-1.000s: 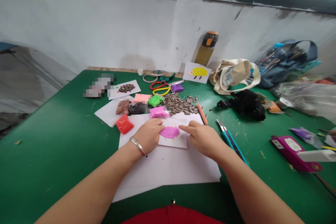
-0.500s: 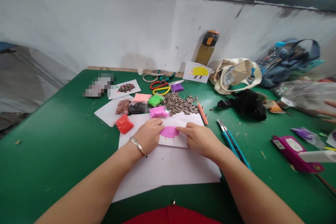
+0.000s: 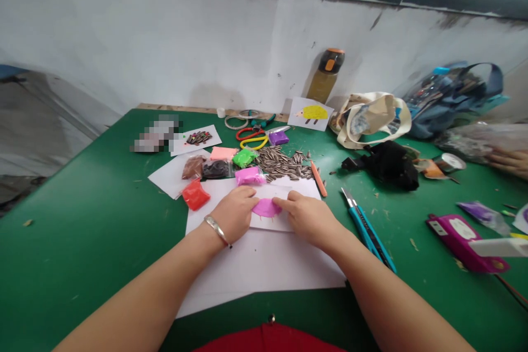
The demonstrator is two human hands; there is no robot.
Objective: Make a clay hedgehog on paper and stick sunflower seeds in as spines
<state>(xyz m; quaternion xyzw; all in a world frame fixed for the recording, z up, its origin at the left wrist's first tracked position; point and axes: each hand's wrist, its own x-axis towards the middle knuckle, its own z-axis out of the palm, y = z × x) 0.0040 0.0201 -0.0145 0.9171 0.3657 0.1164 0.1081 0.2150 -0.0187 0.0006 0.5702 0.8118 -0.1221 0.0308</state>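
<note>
A white card (image 3: 264,224) lies on larger sheets of white paper (image 3: 251,264). On it is a flattened pink clay oval (image 3: 266,208), with short brownish lines drawn beneath. My left hand (image 3: 234,210), with a silver bangle at the wrist, closes on the card's left side, a fingertip at the clay's edge. From the right, my right hand (image 3: 309,217) presses an outstretched digit onto the clay, its other fingers curled at the card's right edge. Just beyond sit a pink clay packet (image 3: 249,176) and a heap of striped seeds (image 3: 278,162).
Red (image 3: 196,194), brown, black and green clay packets sit to the left. A teal utility knife (image 3: 367,231) with its blade showing and an orange tool (image 3: 318,179) lie right. Behind are scissors (image 3: 253,135), a hedgehog picture (image 3: 310,114) and a bottle (image 3: 325,74). Another person's hand (image 3: 509,160) is far right.
My right hand has shifted slightly left, its digit further over the pink clay. My left hand stays nearly still. The other person's hand now rests by the clear plastic bag.
</note>
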